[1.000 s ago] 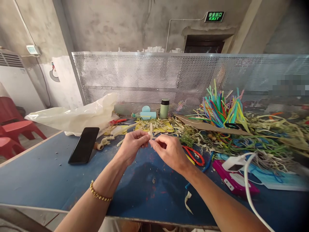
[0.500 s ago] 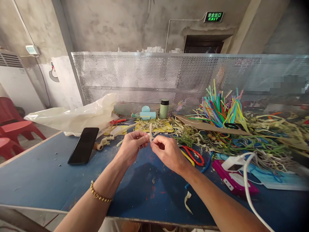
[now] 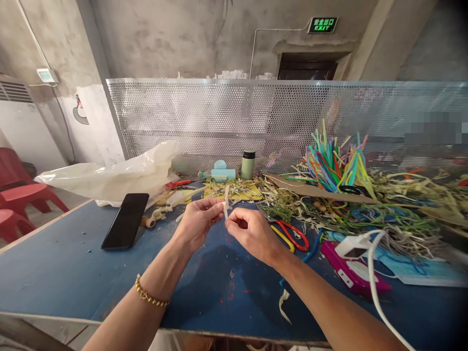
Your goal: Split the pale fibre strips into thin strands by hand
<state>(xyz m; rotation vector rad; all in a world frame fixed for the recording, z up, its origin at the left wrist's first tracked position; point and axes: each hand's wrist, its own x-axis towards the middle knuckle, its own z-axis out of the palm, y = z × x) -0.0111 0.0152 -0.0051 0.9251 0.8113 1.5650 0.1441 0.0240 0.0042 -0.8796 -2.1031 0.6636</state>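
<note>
A narrow, pale cream strip [image 3: 227, 194] stands nearly upright between my hands above the blue table [image 3: 219, 302]. My left hand [image 3: 195, 224] pinches it between thumb and fingertips. Close by on the right, my right hand [image 3: 254, 231] has its thumb and forefinger pressed together at the strip's lower end. Just beyond my right wrist lies a tool with red and yellow looped handles [image 3: 300, 240], its working end partly hidden. A short curled pale scrap [image 3: 284, 309] lies near the table's front edge.
At left are a black phone [image 3: 126, 222] and a plastic bag [image 3: 120, 175]. A green bottle [image 3: 248, 165] stands behind. Colourful pipe cleaners [image 3: 334, 163] and tangled dried strands fill the right, near a magenta box [image 3: 351, 270] with a white cable. A perforated metal screen [image 3: 204, 112] closes the back.
My right fingertips have come down slightly along the strip, so more of it shows between my hands. My left hand still pinches it, and the view has shifted a little.
</note>
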